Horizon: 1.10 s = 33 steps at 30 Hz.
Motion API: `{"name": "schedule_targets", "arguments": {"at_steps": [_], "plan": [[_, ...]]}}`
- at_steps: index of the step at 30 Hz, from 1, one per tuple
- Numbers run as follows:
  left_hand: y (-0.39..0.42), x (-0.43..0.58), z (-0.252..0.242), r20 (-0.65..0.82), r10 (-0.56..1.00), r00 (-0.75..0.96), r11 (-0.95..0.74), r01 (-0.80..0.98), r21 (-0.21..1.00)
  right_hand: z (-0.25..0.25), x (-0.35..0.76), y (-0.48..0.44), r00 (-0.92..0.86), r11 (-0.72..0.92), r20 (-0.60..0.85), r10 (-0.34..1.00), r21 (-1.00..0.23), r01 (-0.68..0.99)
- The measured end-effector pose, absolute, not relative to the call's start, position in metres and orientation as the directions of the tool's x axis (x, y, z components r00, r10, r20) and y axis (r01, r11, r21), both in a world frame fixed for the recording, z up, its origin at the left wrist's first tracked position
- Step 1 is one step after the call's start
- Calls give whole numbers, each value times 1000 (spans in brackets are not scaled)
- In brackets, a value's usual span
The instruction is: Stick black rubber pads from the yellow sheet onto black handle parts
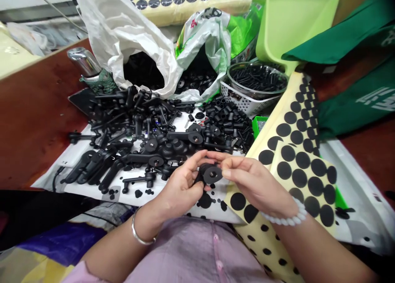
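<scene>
Watching frame centre, I see the left hand (182, 188) curled round a black plastic disc-ended lever (211, 174), the right hand (256, 184) pinching its disc; so light a grip could drop it into the black parts heap (148, 126) above.

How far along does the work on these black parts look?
Done: nothing shows which parts in the pile are finished. In hand: the left hand and right hand hold one black part by its round end. Left: the pile is large, and the yellow pad sheet is mostly full of black discs.
</scene>
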<state>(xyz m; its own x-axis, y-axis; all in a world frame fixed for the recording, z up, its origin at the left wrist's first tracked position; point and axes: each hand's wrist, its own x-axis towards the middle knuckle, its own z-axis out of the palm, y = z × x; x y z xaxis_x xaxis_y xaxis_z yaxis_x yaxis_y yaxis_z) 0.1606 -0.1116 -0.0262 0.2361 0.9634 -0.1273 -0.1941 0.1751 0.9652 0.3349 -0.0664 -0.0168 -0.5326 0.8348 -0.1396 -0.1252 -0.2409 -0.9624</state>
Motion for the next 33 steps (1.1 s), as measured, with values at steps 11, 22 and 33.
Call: {"name": "schedule_targets", "arguments": {"at_steps": [11, 22, 33], "plan": [[-115, 158, -34, -53, 947, 316, 131, -229, 965, -21, 334, -67, -519, -220, -151, 841, -973, -74], [-118, 156, -37, -19, 952, 306, 61, -127, 990, -26, 334, -67, -474, -207, -179, 862, -978, -6], [-115, 157, -48, 10, 959, 284, -15, 17, 1000, -27, 331, -70, -436, -198, -169, 884, -980, -21]]}}
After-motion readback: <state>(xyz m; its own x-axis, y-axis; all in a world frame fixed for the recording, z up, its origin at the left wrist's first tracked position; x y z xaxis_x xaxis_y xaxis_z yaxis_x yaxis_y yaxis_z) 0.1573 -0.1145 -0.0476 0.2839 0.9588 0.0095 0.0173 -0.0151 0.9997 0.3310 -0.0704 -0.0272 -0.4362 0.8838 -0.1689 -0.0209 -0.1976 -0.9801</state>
